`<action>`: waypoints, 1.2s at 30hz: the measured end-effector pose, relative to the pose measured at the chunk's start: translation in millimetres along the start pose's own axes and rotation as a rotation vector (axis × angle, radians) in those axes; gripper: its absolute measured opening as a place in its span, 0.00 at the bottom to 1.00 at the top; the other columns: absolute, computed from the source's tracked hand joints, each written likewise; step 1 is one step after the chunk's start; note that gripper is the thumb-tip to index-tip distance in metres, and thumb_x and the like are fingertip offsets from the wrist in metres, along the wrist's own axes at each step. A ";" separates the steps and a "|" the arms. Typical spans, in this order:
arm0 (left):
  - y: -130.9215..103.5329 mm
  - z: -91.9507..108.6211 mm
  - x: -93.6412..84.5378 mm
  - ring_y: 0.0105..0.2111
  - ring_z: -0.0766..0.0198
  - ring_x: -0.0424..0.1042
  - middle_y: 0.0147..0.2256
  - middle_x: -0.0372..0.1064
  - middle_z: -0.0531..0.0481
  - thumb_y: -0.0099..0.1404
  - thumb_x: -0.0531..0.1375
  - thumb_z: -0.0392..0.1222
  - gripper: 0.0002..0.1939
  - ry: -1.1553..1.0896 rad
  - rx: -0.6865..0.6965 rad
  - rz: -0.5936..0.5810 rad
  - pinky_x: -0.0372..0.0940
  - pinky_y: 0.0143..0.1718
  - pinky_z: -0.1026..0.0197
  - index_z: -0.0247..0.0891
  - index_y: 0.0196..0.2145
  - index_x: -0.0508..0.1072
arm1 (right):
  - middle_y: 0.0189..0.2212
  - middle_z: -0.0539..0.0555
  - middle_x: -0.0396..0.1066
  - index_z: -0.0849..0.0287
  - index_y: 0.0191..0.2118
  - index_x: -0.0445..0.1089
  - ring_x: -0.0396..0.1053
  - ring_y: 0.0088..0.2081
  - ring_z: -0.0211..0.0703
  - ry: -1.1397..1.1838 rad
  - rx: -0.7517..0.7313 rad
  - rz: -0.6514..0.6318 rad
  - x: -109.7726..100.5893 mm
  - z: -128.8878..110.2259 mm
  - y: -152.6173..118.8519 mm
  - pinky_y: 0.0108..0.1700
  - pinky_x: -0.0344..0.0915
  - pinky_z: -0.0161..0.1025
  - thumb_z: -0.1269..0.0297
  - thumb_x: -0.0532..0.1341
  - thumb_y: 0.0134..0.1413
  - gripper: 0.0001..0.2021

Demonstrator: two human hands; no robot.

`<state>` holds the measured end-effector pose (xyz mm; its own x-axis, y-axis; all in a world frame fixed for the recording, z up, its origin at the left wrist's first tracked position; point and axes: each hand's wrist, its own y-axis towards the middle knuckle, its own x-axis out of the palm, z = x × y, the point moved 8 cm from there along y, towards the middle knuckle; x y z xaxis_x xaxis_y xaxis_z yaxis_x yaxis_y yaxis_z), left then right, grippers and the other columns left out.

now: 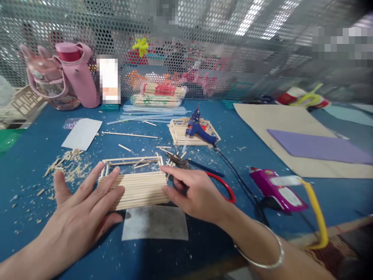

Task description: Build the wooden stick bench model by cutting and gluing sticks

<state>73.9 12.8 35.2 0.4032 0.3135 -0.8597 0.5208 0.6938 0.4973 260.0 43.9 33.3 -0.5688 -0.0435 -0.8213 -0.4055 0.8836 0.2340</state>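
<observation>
A small model of thin wooden sticks (140, 188) lies on the blue table, with a slatted flat face and an open frame at its far side. My left hand (84, 204) is spread, its fingers resting on the model's left end. At the right end, my right hand (192, 190) has its index finger on the corner post and its thumb on the slats' edge, other fingers curled. A grey-white sheet (155, 223) lies below the near edge. Pliers (180, 161) with one blue and one red handle lie just beyond my right hand, among short stick pieces.
Behind, a blue glue gun (201, 130) rests on a second stick frame (177, 138), its cord running right. Stick scraps (68, 163) litter the left. A purple device (276, 190) and cardboard (262, 116) lie right; pink bottles (78, 74) stand back left by perforated metal (204, 50).
</observation>
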 end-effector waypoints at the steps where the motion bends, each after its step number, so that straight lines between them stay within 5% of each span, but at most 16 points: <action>1: 3.8 3.7 0.5 0.59 0.48 0.51 0.54 0.63 0.45 0.64 0.48 0.53 0.18 0.003 0.001 -0.002 0.36 0.58 0.36 0.42 0.43 0.71 | 0.18 0.46 0.61 0.65 0.50 0.65 0.59 0.21 0.33 0.005 0.009 -0.008 0.8 0.6 0.2 0.26 0.56 0.32 0.61 0.56 0.52 0.20; 4: 20.2 19.9 5.7 0.58 0.48 0.54 0.55 0.61 0.41 0.63 0.48 0.55 0.22 0.077 0.042 -0.028 0.35 0.58 0.37 0.39 0.46 0.68 | 0.18 0.45 0.60 0.64 0.52 0.61 0.58 0.21 0.33 0.025 0.041 -0.013 2.7 2.7 0.4 0.25 0.54 0.31 0.60 0.56 0.53 0.22; 9: 43.3 48.5 28.9 0.56 0.46 0.58 0.55 0.60 0.33 0.61 0.53 0.50 0.29 0.106 0.138 -0.150 0.54 0.53 0.44 0.28 0.55 0.59 | 0.19 0.44 0.58 0.63 0.49 0.57 0.57 0.21 0.33 0.061 0.070 0.023 0.6 4.2 -0.6 0.24 0.54 0.31 0.60 0.58 0.51 0.20; 16: 45.8 50.6 42.5 0.48 0.48 0.66 0.49 0.65 0.32 0.62 0.52 0.46 0.27 0.051 0.111 -0.204 0.61 0.48 0.47 0.26 0.55 0.56 | 0.16 0.42 0.54 0.59 0.39 0.59 0.53 0.17 0.31 0.147 0.062 0.214 -23.8 0.8 -5.6 0.22 0.53 0.31 0.67 0.51 0.56 0.05; 21: 47.8 50.7 46.6 0.43 0.48 0.67 0.45 0.67 0.34 0.61 0.52 0.49 0.28 0.098 0.107 -0.269 0.63 0.43 0.47 0.27 0.53 0.57 | 0.16 0.42 0.56 0.60 0.38 0.61 0.54 0.16 0.31 0.126 0.093 0.282 -31.7 3.6 -7.8 0.21 0.54 0.31 0.67 0.51 0.56 0.05; 26: 49.2 52.1 46.6 0.42 0.49 0.66 0.44 0.67 0.35 0.61 0.53 0.48 0.26 0.129 0.100 -0.303 0.63 0.43 0.48 0.27 0.52 0.59 | 0.31 0.52 0.72 0.59 0.40 0.66 0.70 0.32 0.37 0.062 0.061 0.155 -17.3 6.0 -3.0 0.35 0.63 0.34 0.71 0.47 0.57 0.12; 36: 48.7 51.9 46.9 0.43 0.49 0.66 0.44 0.67 0.36 0.62 0.51 0.46 0.24 0.120 0.097 -0.298 0.62 0.44 0.48 0.28 0.52 0.60 | 0.39 0.53 0.74 0.58 0.40 0.70 0.71 0.41 0.39 0.063 0.016 0.089 -11.0 5.0 0.2 0.43 0.66 0.37 0.74 0.47 0.55 0.16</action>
<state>157.3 27.6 25.2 0.1342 0.1838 -0.9738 0.6738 0.7036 0.2256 269.7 46.9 39.8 -0.6463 0.0070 -0.7631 -0.3396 0.8928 0.2959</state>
